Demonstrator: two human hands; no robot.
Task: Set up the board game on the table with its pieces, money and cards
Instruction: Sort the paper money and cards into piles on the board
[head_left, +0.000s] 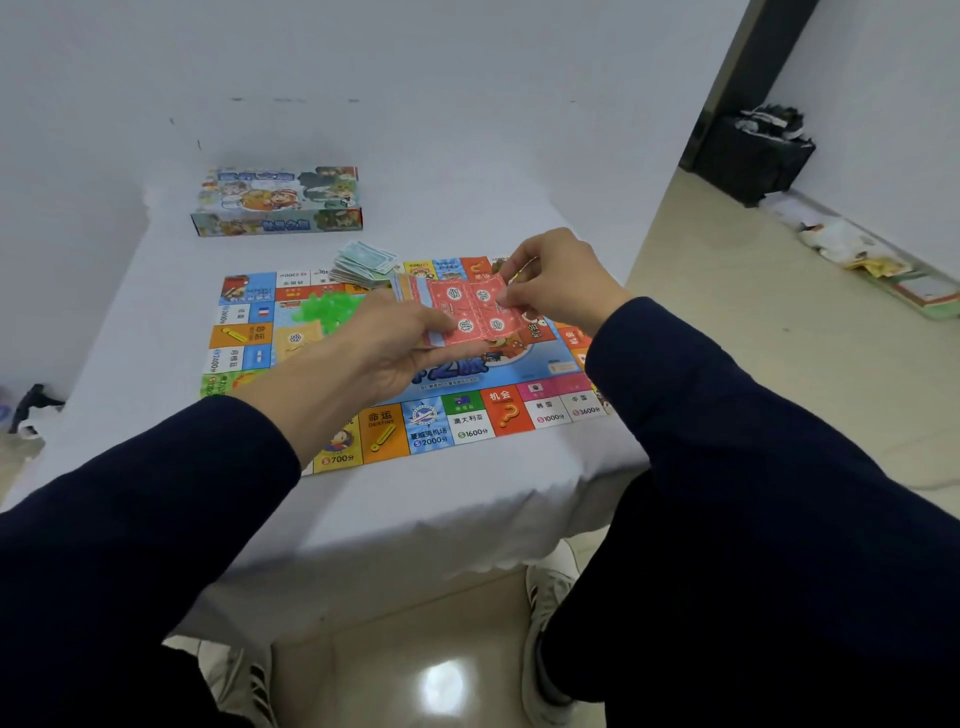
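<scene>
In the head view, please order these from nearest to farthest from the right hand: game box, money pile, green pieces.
From the right hand:
1. Money pile, on the board's far edge, just left.
2. Green pieces, on the board, farther left.
3. Game box, far left corner of the table.

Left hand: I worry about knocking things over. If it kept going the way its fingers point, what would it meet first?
Probably the red cards that the left hand already pinches, then the right hand holding their far edge. Depth beyond is unclear.

Head view, angled down, near table (363, 499)
</scene>
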